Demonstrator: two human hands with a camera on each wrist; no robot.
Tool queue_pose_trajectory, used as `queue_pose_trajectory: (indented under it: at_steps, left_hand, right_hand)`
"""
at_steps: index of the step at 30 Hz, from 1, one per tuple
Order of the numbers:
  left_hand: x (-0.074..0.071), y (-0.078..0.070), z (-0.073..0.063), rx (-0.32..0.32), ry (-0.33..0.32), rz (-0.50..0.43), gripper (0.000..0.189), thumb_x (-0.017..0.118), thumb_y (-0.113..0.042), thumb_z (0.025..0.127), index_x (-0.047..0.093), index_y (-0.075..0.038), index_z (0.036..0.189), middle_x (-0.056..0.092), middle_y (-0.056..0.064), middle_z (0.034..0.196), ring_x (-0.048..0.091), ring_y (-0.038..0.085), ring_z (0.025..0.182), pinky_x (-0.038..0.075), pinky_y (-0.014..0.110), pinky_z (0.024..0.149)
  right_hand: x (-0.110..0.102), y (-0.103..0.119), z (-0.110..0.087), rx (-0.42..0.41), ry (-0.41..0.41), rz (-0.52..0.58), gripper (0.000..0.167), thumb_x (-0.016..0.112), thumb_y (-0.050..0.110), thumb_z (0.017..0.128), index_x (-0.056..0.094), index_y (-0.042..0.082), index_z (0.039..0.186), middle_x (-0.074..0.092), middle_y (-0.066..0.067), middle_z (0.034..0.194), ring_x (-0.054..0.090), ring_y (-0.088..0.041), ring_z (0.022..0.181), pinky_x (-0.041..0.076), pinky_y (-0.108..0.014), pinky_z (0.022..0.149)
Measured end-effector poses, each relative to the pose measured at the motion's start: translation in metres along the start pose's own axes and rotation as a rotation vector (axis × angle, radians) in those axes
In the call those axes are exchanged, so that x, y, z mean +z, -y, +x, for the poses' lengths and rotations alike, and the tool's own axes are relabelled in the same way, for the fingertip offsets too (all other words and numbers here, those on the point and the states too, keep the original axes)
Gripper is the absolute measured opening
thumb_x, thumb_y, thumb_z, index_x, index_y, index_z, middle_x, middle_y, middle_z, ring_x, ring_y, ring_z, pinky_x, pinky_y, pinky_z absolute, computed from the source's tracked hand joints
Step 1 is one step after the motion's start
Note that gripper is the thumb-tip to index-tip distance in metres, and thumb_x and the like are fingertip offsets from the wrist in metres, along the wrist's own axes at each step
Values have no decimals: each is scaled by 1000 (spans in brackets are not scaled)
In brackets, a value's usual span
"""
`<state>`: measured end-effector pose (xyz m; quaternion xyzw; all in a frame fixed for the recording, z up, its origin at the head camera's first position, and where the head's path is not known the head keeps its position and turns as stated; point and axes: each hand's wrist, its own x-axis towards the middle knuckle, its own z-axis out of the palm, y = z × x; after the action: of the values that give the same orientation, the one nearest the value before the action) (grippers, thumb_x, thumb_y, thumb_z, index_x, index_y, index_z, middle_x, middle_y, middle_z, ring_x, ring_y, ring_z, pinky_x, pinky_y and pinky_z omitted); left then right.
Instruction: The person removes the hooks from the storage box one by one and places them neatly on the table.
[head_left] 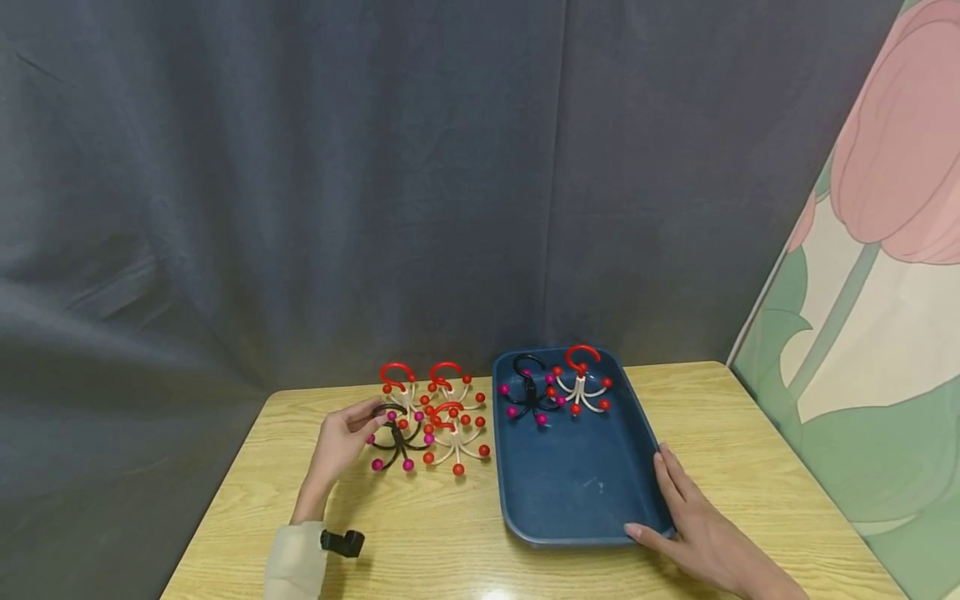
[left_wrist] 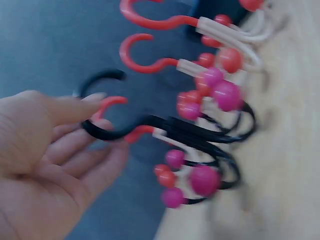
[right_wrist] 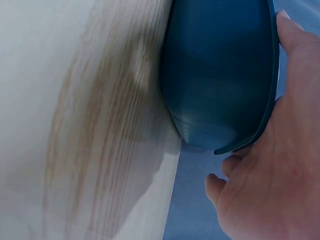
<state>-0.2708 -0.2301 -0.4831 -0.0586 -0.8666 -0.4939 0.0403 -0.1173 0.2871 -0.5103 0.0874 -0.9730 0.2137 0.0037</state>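
Note:
At the left of the table, my left hand pinches the hook of a black multi-arm hanger with magenta ball tips. The thumb lies in front of the black hook and the fingers behind it in the left wrist view. Close by stand three white hangers with red hooks and red ball tips. My right hand rests against the near right corner of a blue tray, its fingers fairly straight along the outside and its thumb at the front rim. Inside the tray's far end are a black hanger and a white hanger.
A pale wooden table carries everything. Behind it hangs a dark grey-blue curtain, and a panel with a painted tulip stands at the right. A black strap mount sits on the left wrist.

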Motion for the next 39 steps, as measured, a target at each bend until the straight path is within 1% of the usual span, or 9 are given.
queue_pose_trajectory:
  at_steps: [3,6,7,13,14,17,21,30,39]
  left_hand:
    - [-9,-18,-2,27,66,60,67,75,-25,99,49,-2,156,54,21,157,55,42,143,51,51,112]
    - [-18,-47,-3,63,99,125,79,78,-28,97,40,-4,161,44,22,164,43,45,151,43,58,119]
    - [-20,-57,-3,77,100,137,81,79,-29,96,39,-5,162,42,22,166,42,46,152,42,59,120]
    - [-11,-114,2,211,79,182,68,77,-33,98,50,-14,157,51,16,160,52,42,145,48,58,114]
    - [-7,-121,4,237,73,184,64,77,-32,98,53,-14,155,54,15,157,55,41,143,50,57,113]
    - [7,-137,13,302,79,159,55,75,-31,99,60,-14,149,61,14,150,61,38,137,55,53,108]
    - [33,-145,28,315,126,74,46,72,-30,101,64,-13,143,64,14,146,66,36,131,57,51,105]
    - [98,-142,66,211,224,-32,38,70,-31,103,69,-14,137,73,9,135,73,26,119,62,42,95]
    - [135,-142,92,140,206,-63,42,70,-31,102,69,-9,138,70,14,139,72,29,120,60,45,99]
  right_hand:
    - [0,0,-1,-5,-5,-4,115,65,68,95,7,0,168,4,-22,177,30,-50,155,40,-67,114]
    - [0,0,-1,-15,-14,-2,114,65,66,95,8,0,168,5,-22,177,30,-50,155,41,-66,113]
    - [0,0,-1,-18,-17,8,114,66,66,95,8,0,168,4,-22,177,29,-50,156,39,-55,121]
    - [-1,0,-2,-12,-17,2,115,66,67,95,8,0,168,6,-23,177,30,-50,155,39,-56,121]
    - [-1,0,-2,-11,-18,-10,115,66,67,95,8,0,168,6,-23,177,31,-50,155,41,-66,113]
    - [-2,1,-1,-13,-19,-12,115,66,67,94,9,-1,168,7,-23,177,32,-51,154,41,-66,114]
    - [-1,2,-2,-11,-12,-11,115,68,67,94,11,-1,168,10,-25,176,33,-51,154,43,-64,114]
    - [-1,3,-3,-6,-7,-15,115,67,68,94,13,-3,167,13,-28,174,34,-52,153,42,-66,113]
    - [-3,2,-2,-10,-15,6,115,66,68,94,12,-3,167,9,-25,176,33,-52,153,42,-67,113]
